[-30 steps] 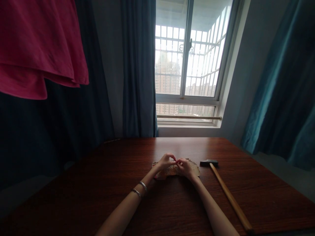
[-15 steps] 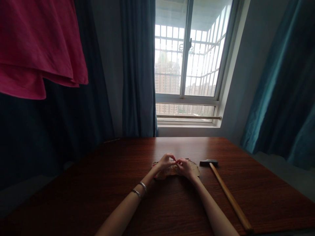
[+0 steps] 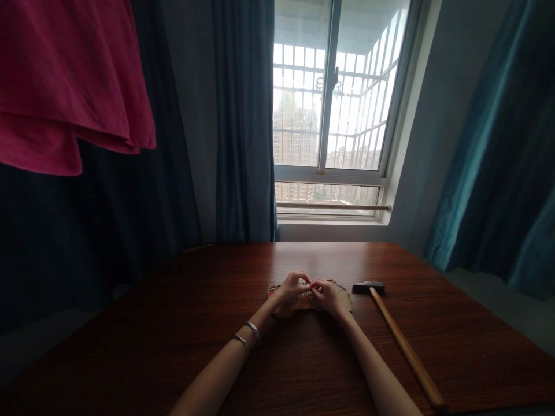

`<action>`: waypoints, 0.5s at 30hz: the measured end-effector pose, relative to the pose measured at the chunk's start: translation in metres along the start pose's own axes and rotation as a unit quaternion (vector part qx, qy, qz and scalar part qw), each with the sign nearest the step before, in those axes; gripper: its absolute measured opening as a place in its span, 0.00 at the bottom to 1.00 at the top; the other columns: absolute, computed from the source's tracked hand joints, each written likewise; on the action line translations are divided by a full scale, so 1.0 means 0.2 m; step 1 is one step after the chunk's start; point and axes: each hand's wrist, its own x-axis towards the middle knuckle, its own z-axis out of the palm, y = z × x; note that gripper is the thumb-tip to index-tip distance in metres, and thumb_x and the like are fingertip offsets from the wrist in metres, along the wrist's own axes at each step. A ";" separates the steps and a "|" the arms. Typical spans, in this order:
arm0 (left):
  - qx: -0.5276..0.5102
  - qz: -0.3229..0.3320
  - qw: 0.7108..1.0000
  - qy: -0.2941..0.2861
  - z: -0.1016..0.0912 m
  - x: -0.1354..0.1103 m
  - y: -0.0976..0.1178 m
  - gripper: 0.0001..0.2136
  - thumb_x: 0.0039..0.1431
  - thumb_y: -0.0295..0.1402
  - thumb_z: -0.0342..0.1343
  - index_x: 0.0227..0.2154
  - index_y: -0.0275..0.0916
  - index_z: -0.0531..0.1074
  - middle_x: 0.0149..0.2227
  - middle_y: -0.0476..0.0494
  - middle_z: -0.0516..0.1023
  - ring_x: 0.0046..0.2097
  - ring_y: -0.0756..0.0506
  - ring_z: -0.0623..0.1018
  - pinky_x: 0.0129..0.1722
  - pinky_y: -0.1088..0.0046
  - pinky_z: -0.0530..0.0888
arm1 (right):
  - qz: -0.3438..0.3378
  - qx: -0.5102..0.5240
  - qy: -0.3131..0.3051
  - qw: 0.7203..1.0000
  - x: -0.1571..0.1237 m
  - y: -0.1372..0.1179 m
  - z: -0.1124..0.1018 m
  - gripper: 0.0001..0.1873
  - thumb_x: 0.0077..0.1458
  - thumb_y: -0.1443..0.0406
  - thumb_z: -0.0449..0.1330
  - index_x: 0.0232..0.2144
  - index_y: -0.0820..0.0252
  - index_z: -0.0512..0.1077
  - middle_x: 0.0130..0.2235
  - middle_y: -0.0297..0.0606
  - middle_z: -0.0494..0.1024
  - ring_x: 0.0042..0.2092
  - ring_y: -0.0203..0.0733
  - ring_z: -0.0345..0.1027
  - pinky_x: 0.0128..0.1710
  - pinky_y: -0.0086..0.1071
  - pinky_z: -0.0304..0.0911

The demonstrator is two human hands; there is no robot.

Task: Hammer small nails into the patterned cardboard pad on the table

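A tan, fan-shaped piece [image 3: 346,299] with a toothed upper edge and an openwork middle lies on the table, partly covered by my hands. My left hand [image 3: 293,285] is over its left half, thumb and index finger closed in a pinch. Over the right half is my right hand [image 3: 326,296], its fingers pinched against the left fingertips. A tiny reddish spot shows where the fingertips meet; what they hold there is too small to make out. Two silver bracelets [image 3: 247,335] circle my left forearm.
A hammer [image 3: 403,344] with a wooden handle and dark head lies to the right on the brown wooden table [image 3: 151,341]. Beyond the table's far edge are a barred window [image 3: 321,171] and blue curtains [image 3: 245,127]. A pink cloth [image 3: 73,81] hangs at upper left.
My fingertips have shifted very slightly where they meet. The fan-shaped piece and the hammer remain in place.
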 end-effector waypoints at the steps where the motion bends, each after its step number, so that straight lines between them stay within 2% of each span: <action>1: 0.000 0.001 1.000 0.000 0.00 0.00 0.00 0.08 0.50 0.35 0.60 0.27 0.34 0.77 0.29 0.47 0.77 0.33 0.49 0.73 0.36 0.76 0.67 | -0.002 0.001 0.000 1.000 0.00 0.00 0.00 0.09 0.52 0.68 0.56 0.28 0.55 0.76 0.31 0.34 0.77 0.32 0.34 0.70 0.35 0.24 0.62; 15: 0.007 0.012 1.000 -0.001 0.02 0.00 -0.04 0.08 0.49 0.35 0.60 0.28 0.35 0.77 0.30 0.47 0.76 0.33 0.48 0.73 0.36 0.76 0.67 | 0.000 -0.025 -0.011 1.000 0.00 -0.03 -0.02 0.08 0.52 0.69 0.56 0.28 0.55 0.76 0.32 0.34 0.77 0.33 0.34 0.70 0.36 0.24 0.62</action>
